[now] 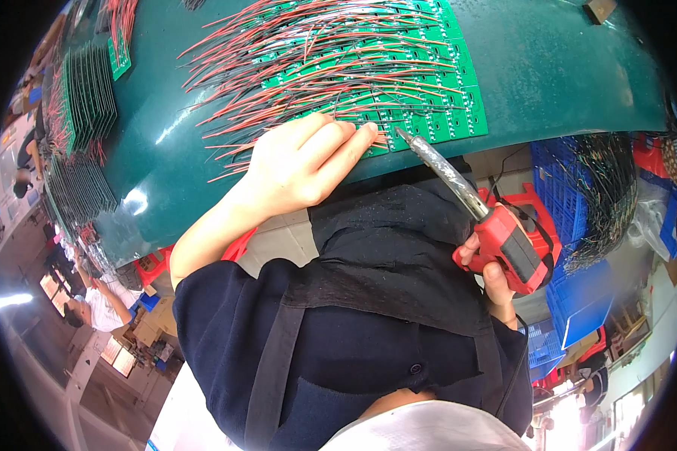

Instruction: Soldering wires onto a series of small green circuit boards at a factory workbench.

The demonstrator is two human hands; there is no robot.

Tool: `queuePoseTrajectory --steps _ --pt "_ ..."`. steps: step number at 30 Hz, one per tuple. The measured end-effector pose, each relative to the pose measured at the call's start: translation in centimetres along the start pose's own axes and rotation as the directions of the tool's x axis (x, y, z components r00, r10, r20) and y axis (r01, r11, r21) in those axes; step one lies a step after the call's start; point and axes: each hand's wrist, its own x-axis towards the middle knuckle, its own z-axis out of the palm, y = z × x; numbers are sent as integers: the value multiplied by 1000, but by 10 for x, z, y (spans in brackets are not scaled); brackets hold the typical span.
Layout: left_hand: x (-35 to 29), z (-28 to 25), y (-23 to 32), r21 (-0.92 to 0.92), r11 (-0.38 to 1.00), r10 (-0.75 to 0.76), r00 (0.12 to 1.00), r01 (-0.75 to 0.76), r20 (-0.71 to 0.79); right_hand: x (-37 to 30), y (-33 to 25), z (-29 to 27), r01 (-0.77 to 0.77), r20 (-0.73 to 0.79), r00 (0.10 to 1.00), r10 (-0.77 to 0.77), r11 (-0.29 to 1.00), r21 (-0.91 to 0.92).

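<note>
A green circuit board panel [465, 101] lies on the table in front of me, with many red and black wires [308, 71] rising from it and fanning to the left. My left hand [301, 158] is closed at the panel's near edge, thumb and fingers pinching wire ends against the board. In my right hand [496, 274] is a red-and-black soldering gun [513, 249], gripped by its handle. Its long metal barrel [447, 174] points up and left. The tip is close to the board, just right of my left fingertips; whether it touches cannot be made out.
Stacked green boards [89, 98] with wires stand at the table's left side. The dark green table [564, 83] ends just before my apron. To the right are blue crates [557, 188] with a bundle of dark wires [609, 188]. A person [105, 304] sits farther off at left.
</note>
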Motion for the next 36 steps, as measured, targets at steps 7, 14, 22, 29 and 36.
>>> queuePoseTrajectory --steps 7,14,22,29,36 --pt "-1 -2 -2 11 1000 12 1000 -12 3 4 0 1 12 44 999 -15 998 58" --pt "-1 -7 1 10 999 -36 999 35 31 5 -3 0 -39 53 998 35 996 77" --pt "7 -11 4 -12 998 57 993 -59 -101 5 -7 2 -27 14 1000 26 998 51" --pt "13 -1 0 -26 999 34 999 -34 -2 -4 -6 3 -110 -61 992 115 991 78" --pt "15 0 -2 -3 998 65 998 -65 17 -2 -3 4 -54 -77 995 57 997 47"
